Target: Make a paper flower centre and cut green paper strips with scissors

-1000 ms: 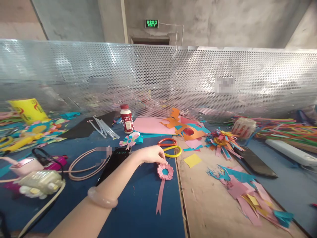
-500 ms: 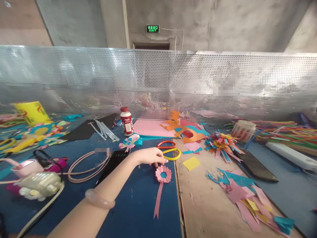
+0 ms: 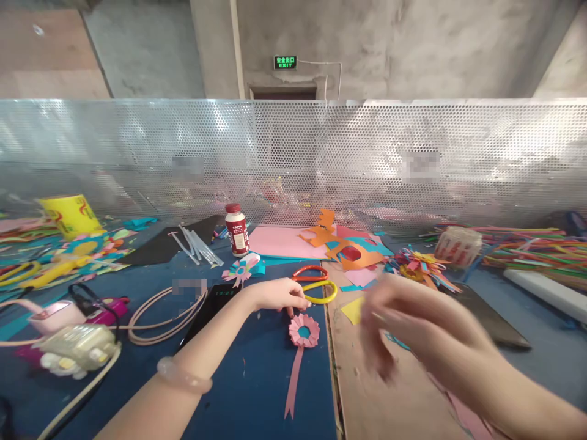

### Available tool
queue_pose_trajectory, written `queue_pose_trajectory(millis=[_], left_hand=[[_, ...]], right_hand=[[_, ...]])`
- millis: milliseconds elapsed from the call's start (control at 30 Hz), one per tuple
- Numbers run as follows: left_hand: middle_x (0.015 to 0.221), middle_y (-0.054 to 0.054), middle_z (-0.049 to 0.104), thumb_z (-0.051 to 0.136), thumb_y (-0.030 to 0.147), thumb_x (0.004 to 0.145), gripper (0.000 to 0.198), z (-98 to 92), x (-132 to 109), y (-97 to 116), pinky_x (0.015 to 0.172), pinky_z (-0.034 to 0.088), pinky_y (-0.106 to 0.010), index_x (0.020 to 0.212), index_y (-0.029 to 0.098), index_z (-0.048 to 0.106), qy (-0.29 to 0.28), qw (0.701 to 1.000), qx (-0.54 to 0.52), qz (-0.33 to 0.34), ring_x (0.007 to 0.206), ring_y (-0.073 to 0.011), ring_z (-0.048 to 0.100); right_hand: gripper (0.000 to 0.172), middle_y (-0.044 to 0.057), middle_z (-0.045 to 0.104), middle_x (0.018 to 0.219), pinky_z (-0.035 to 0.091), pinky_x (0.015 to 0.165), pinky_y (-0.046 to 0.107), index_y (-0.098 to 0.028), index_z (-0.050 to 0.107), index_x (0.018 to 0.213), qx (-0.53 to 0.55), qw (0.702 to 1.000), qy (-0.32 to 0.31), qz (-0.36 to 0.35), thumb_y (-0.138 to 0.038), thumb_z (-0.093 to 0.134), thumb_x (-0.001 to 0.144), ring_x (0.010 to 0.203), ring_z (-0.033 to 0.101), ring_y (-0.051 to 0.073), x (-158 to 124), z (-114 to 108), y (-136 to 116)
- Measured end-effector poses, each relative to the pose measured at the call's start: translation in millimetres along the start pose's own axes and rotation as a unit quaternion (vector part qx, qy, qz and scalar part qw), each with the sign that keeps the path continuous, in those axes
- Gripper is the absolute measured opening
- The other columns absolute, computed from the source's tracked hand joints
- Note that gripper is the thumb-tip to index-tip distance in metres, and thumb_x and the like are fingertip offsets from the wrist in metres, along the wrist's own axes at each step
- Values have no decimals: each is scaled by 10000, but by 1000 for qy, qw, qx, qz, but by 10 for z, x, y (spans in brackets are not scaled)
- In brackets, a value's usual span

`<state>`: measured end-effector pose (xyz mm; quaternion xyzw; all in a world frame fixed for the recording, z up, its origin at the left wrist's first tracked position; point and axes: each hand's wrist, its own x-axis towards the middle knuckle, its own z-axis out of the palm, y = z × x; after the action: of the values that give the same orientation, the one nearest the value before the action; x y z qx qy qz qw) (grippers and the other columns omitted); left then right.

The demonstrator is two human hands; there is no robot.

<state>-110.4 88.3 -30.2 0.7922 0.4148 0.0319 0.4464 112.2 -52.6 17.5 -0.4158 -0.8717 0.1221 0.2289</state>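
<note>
My left hand (image 3: 277, 295) rests on the blue mat with its fingers loosely spread, just above a pink paper rosette (image 3: 303, 330) with a long pink tail. Its fingertips lie close to the scissors (image 3: 316, 284) with a red and a yellow handle loop. My right hand (image 3: 403, 327) is in the air over the wooden board (image 3: 367, 391), blurred by motion, fingers seemingly apart and pointing left. Nothing shows in either hand.
A black phone (image 3: 211, 304) lies under my left forearm, with a pink cable coil (image 3: 158, 315) and a glue gun (image 3: 76, 348) to the left. A small bottle (image 3: 236, 230), pink paper sheets (image 3: 282, 241), paper scraps (image 3: 415, 266) and a perforated metal screen (image 3: 293, 159) stand behind.
My right hand has swung into view from the lower right. My left hand has let go of the pink rosette and drawn back slightly above it.
</note>
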Motion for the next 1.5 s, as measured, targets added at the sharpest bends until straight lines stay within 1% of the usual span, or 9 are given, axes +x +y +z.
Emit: queue_pose_trajectory(millis=[67, 133, 267, 433, 633, 833, 1033, 1333, 1500], left_hand=[[907, -40, 658, 539, 442, 750, 288, 9, 7, -1, 508, 355, -215, 812, 166, 587, 4, 1000, 2, -1, 665, -127, 603], [912, -43, 659, 538, 458, 750, 306, 15, 12, 1, 513, 365, -217, 806, 161, 584, 6, 1000, 4, -4, 650, -123, 599], [945, -44, 661, 539, 470, 751, 318, 16, 13, 4, 507, 373, -218, 801, 159, 580, 5, 1000, 6, -6, 631, -117, 596], [925, -39, 659, 536, 452, 760, 298, 16, 5, 21, 495, 374, -210, 801, 160, 580, 3, 1000, 2, -13, 625, -110, 591], [874, -39, 643, 538, 445, 760, 291, 17, 0, 39, 500, 380, -217, 806, 159, 572, 3, 1000, 8, -15, 624, -120, 583], [736, -9, 605, 555, 453, 742, 289, 39, 22, -2, 517, 380, -217, 810, 174, 579, 17, 998, 50, -16, 632, -129, 567], [712, -14, 598, 553, 482, 735, 319, 44, 28, -5, 525, 389, -228, 817, 174, 573, 16, 998, 60, -20, 646, -143, 561], [778, -15, 620, 549, 509, 725, 335, 36, 34, -12, 537, 409, -229, 792, 181, 566, 14, 999, 40, -24, 644, -136, 576], [780, -17, 619, 551, 501, 727, 329, 41, 14, 22, 533, 413, -227, 786, 178, 558, 16, 999, 37, -28, 648, -137, 578]], right_hand=[[240, 18, 637, 787, 495, 580, 212, -169, 507, 995, 148, 988, -16, 28, -214, 278, 940, 605, 590, 89, 448, -50, 185], [217, 33, 659, 839, 481, 620, 214, -155, 551, 954, 76, 996, -11, 48, -108, 371, 843, 700, 613, 112, 909, 45, 493], [409, 73, 679, 932, 455, 780, 265, -110, 537, 1095, -23, 998, -12, 62, 17, 393, 733, 863, 612, 159, 1673, 427, 1151], [520, 133, 586, 1162, 437, 870, 333, -100, 419, 1269, -54, 995, -31, 72, 24, 449, 765, 1038, 560, 195, 2130, 699, 1501], [576, 135, 608, 1139, 449, 847, 339, -106, 433, 1282, -56, 995, -49, 61, 28, 455, 722, 990, 587, 216, 2115, 768, 1592], [462, 91, 698, 854, 468, 783, 256, -73, 599, 1077, -31, 999, -10, 21, 13, 337, 706, 805, 633, 161, 1993, 759, 1592], [645, 33, 664, 1079, 462, 836, 231, -157, 505, 1253, -20, 998, -51, -21, 31, 361, 653, 990, 601, 147, 1948, 820, 1555], [535, 65, 699, 969, 495, 778, 252, -127, 621, 1116, -54, 997, -46, -2, 11, 357, 671, 875, 648, 173, 1690, 555, 1694], [635, 26, 632, 1142, 449, 886, 240, -177, 536, 1234, -64, 995, -70, -14, 30, 350, 663, 1042, 585, 149, 1682, 604, 1639]])
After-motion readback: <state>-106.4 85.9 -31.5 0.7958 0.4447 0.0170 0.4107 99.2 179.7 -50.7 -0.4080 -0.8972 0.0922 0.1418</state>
